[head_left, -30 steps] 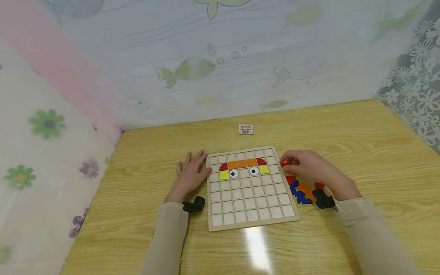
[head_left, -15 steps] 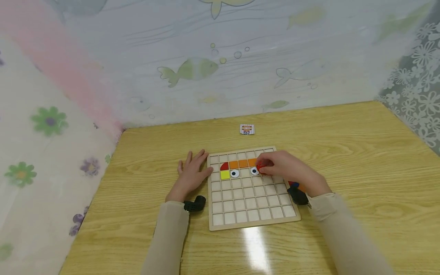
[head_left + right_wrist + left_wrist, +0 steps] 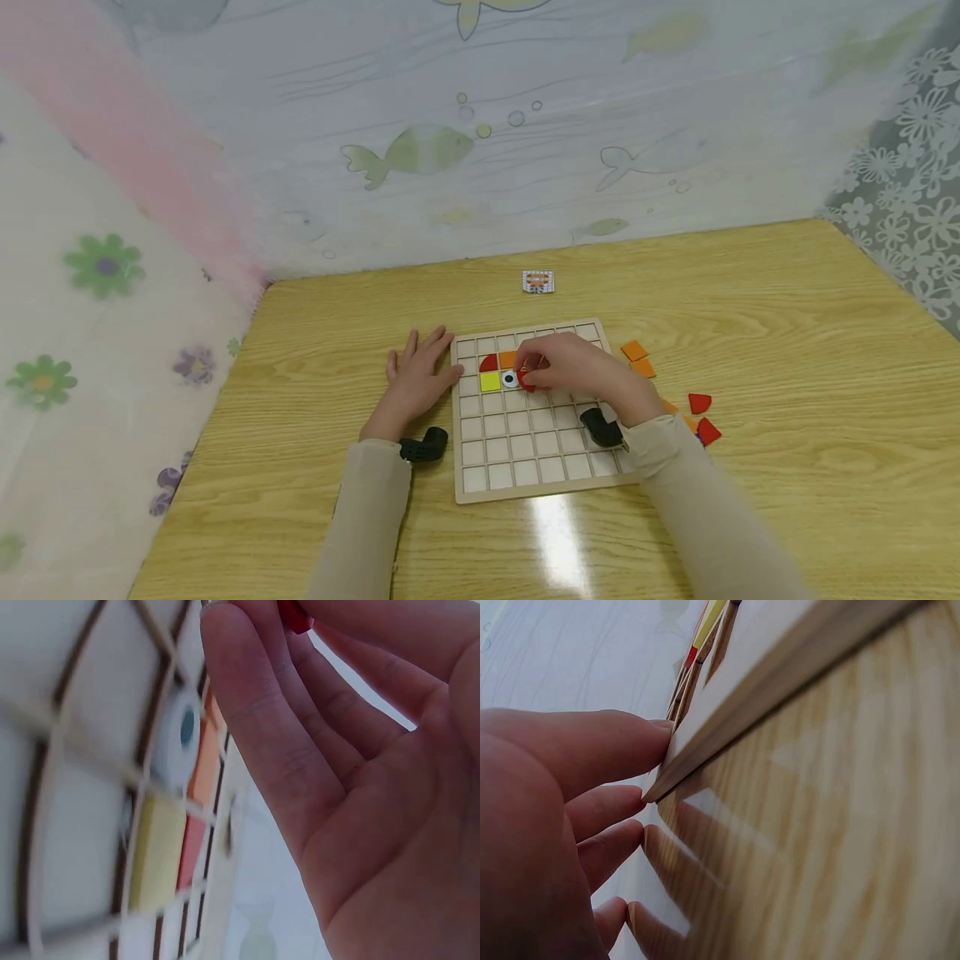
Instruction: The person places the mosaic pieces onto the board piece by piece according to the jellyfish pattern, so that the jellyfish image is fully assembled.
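A square wooden grid board (image 3: 547, 490) lies on the table. My left hand (image 3: 415, 379) rests at its left side, fingers spread, the thumb on the rim. Over the board's upper middle, my right hand (image 3: 577, 367) pinches a red piece with a rounded edge (image 3: 527, 381) between thumb and fingers. Beside it, in the grid, sit a white eye disc (image 3: 510, 379), a yellow square (image 3: 490, 382), a red quarter-round (image 3: 489, 362) and an orange square (image 3: 507, 359). In the head view the right hand hides the pieces farther right; the right wrist view shows an eye disc (image 3: 180, 739) near it.
Orange squares (image 3: 634, 350) and red quarter-rounds (image 3: 700, 403) lie loose right of the board, some hidden by the right forearm. A small printed card (image 3: 537, 282) lies behind the board. A patterned wall covering (image 3: 405, 217) rises at the table's back edge.
My right hand has moved left from the loose pieces, carrying the red piece over the board to beside the left eye disc. The left hand has stayed in place.
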Available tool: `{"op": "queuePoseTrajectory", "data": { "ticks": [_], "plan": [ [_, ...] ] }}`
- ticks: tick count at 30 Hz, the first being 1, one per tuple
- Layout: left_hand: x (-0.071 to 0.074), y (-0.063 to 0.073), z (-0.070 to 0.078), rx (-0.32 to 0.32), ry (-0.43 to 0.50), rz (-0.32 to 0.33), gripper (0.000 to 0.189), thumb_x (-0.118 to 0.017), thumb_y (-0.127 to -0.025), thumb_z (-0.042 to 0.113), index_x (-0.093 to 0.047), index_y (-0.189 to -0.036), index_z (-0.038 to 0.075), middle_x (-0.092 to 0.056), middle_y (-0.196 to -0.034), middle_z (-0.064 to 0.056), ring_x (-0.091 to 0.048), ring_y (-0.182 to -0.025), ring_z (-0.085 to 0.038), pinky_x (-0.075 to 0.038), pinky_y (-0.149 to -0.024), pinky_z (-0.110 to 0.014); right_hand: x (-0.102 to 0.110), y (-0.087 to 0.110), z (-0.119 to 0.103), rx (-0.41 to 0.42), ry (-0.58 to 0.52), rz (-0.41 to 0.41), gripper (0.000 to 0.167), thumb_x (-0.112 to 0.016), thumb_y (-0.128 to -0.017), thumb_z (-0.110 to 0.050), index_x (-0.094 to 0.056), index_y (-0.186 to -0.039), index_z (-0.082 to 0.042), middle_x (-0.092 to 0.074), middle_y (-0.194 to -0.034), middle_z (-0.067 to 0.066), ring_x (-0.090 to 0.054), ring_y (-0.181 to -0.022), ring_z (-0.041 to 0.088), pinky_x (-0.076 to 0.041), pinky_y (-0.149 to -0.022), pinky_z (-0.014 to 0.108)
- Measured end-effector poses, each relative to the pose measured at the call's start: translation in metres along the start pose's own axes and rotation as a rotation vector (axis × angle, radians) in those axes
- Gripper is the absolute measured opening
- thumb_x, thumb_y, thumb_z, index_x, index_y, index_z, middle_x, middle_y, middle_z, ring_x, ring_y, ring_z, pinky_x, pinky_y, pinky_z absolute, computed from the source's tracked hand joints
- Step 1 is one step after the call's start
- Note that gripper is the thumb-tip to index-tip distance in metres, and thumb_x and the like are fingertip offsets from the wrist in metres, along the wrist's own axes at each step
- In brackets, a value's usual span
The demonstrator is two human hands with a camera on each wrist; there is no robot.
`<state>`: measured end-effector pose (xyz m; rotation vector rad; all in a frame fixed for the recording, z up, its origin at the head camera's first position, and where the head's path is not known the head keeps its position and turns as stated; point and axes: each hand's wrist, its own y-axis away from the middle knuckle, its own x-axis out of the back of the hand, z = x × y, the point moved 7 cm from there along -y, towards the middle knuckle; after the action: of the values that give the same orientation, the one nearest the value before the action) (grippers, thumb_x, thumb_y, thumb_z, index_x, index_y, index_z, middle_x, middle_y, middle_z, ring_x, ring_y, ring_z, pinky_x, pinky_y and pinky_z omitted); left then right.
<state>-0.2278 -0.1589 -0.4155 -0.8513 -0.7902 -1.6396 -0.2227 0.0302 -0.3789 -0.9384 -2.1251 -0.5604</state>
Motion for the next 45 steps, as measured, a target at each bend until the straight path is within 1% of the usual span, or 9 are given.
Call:
{"op": "queuePoseTrajectory", "data": {
  "ticks": [8,16,22,24,27,31,34,37,45],
  "plan": [
    [0.001,-0.001,-0.001,0.009,-0.013,0.006,0.058,-0.048,-0.09,0.04,-0.03,-0.141,0.02,-0.017,-0.147,0.003,0.004,-0.135,-0.027,0.009,-0.098,-0.055,-0.017,-0.013,-0.015,0.04,0.045,0.011,0.01,-0.062,-0.084,-0.017,-0.063,-0.094,-0.02,-0.059,-0.08,-0.011,-0.053,-0.074,0.007,-0.043,-0.07,0.026],
    [0.0,-0.001,-0.001,0.005,-0.019,0.003,0.058,-0.047,-0.09,0.041,-0.03,-0.141,0.02,-0.017,-0.147,0.004,0.004,-0.135,-0.027,0.009,-0.098,-0.054,-0.028,-0.018,-0.023,0.05,0.088,0.033,0.011,-0.064,-0.083,-0.018,-0.063,-0.094,-0.02,-0.061,-0.083,-0.011,-0.053,-0.076,0.007,-0.042,-0.071,0.025],
    [0.0,-0.001,-0.001,0.009,-0.021,0.003,0.058,-0.047,-0.09,0.041,-0.03,-0.141,0.02,-0.018,-0.147,0.004,0.004,-0.135,-0.027,0.008,-0.098,-0.054,-0.032,-0.018,-0.03,0.119,0.142,0.035,0.01,-0.064,-0.082,-0.016,-0.067,-0.092,-0.018,-0.054,-0.078,-0.009,-0.049,-0.07,0.008,-0.041,-0.066,0.024],
    [0.0,-0.001,-0.001,0.009,-0.02,0.002,0.058,-0.047,-0.09,0.042,-0.03,-0.141,0.02,-0.018,-0.147,0.004,0.004,-0.135,-0.027,0.008,-0.098,-0.054,-0.033,-0.019,-0.032,0.126,0.157,0.029,0.01,-0.064,-0.082,-0.016,-0.068,-0.092,-0.018,-0.052,-0.077,-0.008,-0.048,-0.069,0.008,-0.041,-0.066,0.024],
    [0.0,-0.001,-0.001,0.007,-0.02,0.001,0.058,-0.047,-0.09,0.042,-0.03,-0.141,0.02,-0.018,-0.147,0.003,0.004,-0.135,-0.027,0.008,-0.098,-0.055,-0.034,-0.018,-0.032,0.114,0.174,0.031,0.011,-0.065,-0.082,-0.017,-0.067,-0.092,-0.019,-0.053,-0.077,-0.009,-0.049,-0.07,0.007,-0.041,-0.066,0.024],
    [0.001,-0.001,-0.001,0.005,-0.023,0.005,0.058,-0.047,-0.09,0.041,-0.03,-0.141,0.02,-0.018,-0.147,0.003,0.004,-0.135,-0.027,0.008,-0.098,-0.055,-0.033,-0.018,-0.033,0.113,0.158,0.046,0.012,-0.066,-0.081,-0.016,-0.066,-0.092,-0.018,-0.057,-0.079,-0.009,-0.05,-0.071,0.006,-0.042,-0.068,0.024],
    [0.001,-0.001,0.0,0.007,-0.021,0.006,0.058,-0.048,-0.09,0.041,-0.03,-0.141,0.02,-0.018,-0.147,0.003,0.004,-0.135,-0.027,0.008,-0.098,-0.055,-0.032,-0.016,-0.035,0.12,0.146,0.051,0.012,-0.067,-0.08,-0.014,-0.067,-0.092,-0.017,-0.057,-0.081,-0.007,-0.051,-0.072,0.007,-0.042,-0.067,0.025],
    [0.001,-0.001,0.0,0.009,-0.021,0.004,0.058,-0.047,-0.09,0.041,-0.03,-0.141,0.02,-0.018,-0.147,0.003,0.004,-0.135,-0.027,0.008,-0.098,-0.055,-0.032,-0.016,-0.035,0.117,0.158,0.049,0.011,-0.067,-0.08,-0.014,-0.066,-0.09,-0.017,-0.055,-0.082,-0.005,-0.05,-0.072,0.009,-0.042,-0.067,0.025],
    [0.001,-0.001,0.0,0.0,-0.016,0.008,0.058,-0.047,-0.09,0.041,-0.03,-0.141,0.02,-0.018,-0.147,0.003,0.004,-0.135,-0.027,0.008,-0.098,-0.054,-0.033,-0.016,-0.032,0.053,0.203,0.029,0.011,-0.068,-0.08,-0.019,-0.066,-0.09,-0.017,-0.054,-0.084,-0.006,-0.049,-0.071,0.009,-0.041,-0.067,0.025]
  ]
}}
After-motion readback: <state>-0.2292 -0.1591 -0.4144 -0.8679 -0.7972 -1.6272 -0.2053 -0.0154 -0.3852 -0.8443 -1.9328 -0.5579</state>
